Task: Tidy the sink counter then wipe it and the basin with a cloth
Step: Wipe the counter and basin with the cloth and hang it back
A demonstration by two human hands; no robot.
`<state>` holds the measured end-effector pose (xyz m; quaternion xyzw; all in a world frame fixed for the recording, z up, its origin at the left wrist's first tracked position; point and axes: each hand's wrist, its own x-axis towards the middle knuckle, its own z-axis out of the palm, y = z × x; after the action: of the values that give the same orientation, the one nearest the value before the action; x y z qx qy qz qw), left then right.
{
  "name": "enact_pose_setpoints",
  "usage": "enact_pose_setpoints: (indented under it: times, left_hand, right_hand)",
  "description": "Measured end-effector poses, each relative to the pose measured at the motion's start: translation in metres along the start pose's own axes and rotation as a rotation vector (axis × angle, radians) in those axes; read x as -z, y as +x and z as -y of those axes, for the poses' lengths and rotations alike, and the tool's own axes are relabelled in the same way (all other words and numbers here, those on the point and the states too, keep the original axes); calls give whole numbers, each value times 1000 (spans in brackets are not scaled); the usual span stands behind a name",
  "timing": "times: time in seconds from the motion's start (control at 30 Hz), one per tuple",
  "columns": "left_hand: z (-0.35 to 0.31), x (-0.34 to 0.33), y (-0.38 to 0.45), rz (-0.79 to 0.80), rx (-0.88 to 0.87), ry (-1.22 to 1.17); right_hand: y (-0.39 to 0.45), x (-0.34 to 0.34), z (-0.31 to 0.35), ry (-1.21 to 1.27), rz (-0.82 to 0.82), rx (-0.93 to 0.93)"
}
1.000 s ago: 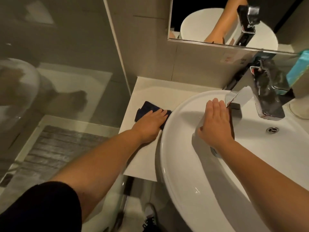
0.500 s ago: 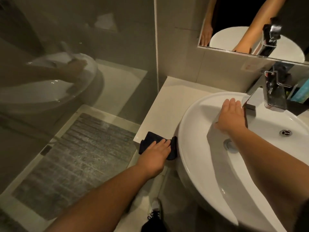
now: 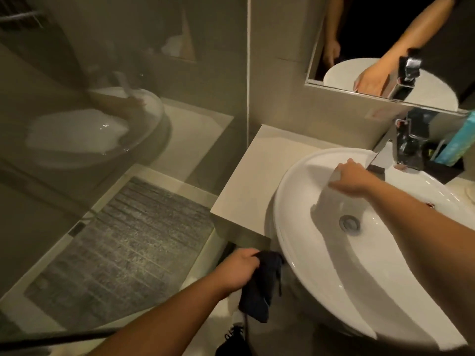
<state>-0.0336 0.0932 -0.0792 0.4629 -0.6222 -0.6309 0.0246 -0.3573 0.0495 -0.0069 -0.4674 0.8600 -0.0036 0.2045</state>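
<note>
Cloth, dark and bunched, hangs from the clenched left hand below the tabletop's near edge, just left of the white basin. Farther right, the right hand rests flat, released, on the basin's far wall beside the tap.

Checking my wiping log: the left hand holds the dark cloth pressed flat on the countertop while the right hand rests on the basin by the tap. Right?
Not quite. In the head view the left hand holds the dark cloth hanging off the counter's front edge, not flat on it. The right hand does rest on the basin by the tap.
</note>
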Motion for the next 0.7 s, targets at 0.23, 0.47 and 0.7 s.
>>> enact_pose_setpoints:
  times: [0.23, 0.47, 0.7]
  left_hand:
    - [-79, 21, -19, -147, -38, -348]
    - [-156, 14, -31, -137, -345, 230]
    - [-173, -24, -36, -219, -757, 954]
  right_hand:
    - [-131, -2, 20, 684, -68, 131]
    - [-194, 9, 37, 1190, 134, -46]
    - [-207, 40, 39, 1549, 83, -107]
